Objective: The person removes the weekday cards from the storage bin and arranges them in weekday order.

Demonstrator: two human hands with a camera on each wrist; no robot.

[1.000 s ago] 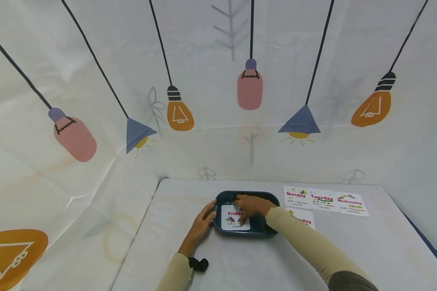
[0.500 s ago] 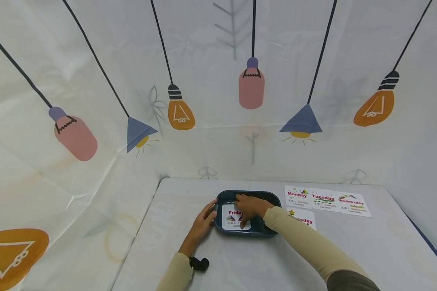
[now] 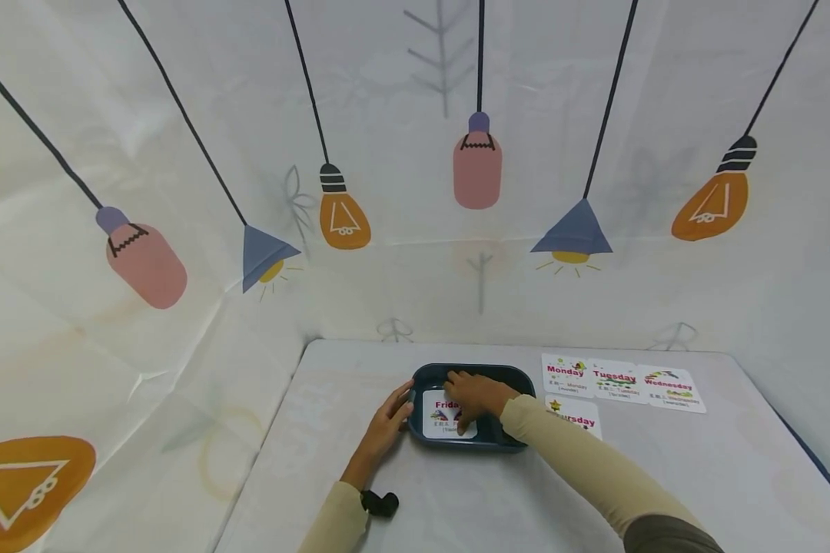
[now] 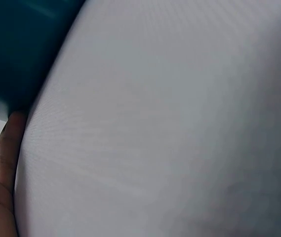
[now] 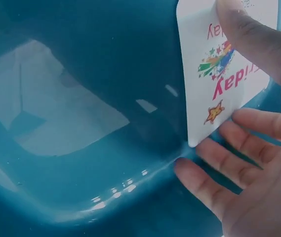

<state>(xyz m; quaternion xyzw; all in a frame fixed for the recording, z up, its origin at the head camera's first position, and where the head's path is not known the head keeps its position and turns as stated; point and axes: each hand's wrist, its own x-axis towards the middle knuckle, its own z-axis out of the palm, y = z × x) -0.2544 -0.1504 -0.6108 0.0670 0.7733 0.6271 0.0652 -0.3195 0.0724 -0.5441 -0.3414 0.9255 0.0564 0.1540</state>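
A dark teal tray [image 3: 470,447] lies on the white table. My left hand [image 3: 383,426] rests against the tray's left end with fairly straight fingers; in the left wrist view its fingers [image 4: 4,158] touch the tray wall. Inside the tray is a white card [image 3: 437,422] printed "Friday". My right hand [image 3: 479,393] reaches in from the right and holds this card by its edges. The right wrist view has the thumb lying over the Friday card [image 5: 199,108], with the other fingertips [image 5: 204,148] along its opposite edge. Part of the print is hidden by the thumb.
Right of the tray, a Monday card [image 3: 563,376], a Tuesday card [image 3: 617,380] and a Wednesday card [image 3: 669,388] form a row. Below Monday lies a Thursday card [image 3: 581,415], partly covered by the right sleeve [image 3: 574,453]. A lamp-patterned sheet [image 3: 401,292] hangs behind the table.
The right fingers have shifted slightly at the Friday card, which still lies in the tray. The left hand keeps its place at the tray's end.
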